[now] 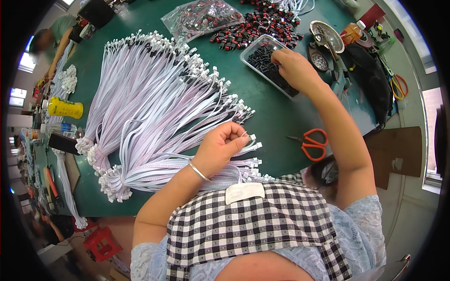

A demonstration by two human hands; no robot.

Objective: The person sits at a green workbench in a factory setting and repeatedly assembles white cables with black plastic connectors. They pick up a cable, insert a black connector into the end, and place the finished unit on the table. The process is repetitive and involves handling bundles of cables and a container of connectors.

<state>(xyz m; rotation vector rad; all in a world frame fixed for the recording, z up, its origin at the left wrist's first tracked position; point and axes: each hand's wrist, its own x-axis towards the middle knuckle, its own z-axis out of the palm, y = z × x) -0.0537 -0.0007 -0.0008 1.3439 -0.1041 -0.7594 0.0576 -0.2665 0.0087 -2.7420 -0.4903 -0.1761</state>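
Observation:
My left hand (219, 146), with a silver bangle at the wrist, is closed in a pinch on a white flat cable. The cable's white connector (252, 137) pokes out just past the fingertips. Under and beyond that hand, a large bundle of white flat cables (154, 107) fans across the table, many ends bearing small white connectors, some with black sleeves. My right hand (297, 70) reaches into a clear plastic box (289, 92) of small black tube-like pieces (263, 60). Its fingers are curled together at the pieces; whatever is between them is hidden.
Orange-handled scissors (313, 145) lie on the green table (276, 114), right of my left hand. Behind the box are a heap of red-and-black parts (262, 23) and a plastic bag (201, 18) of similar parts. A metal bowl (326, 35) stands at right, a yellow bottle (65, 108) at left.

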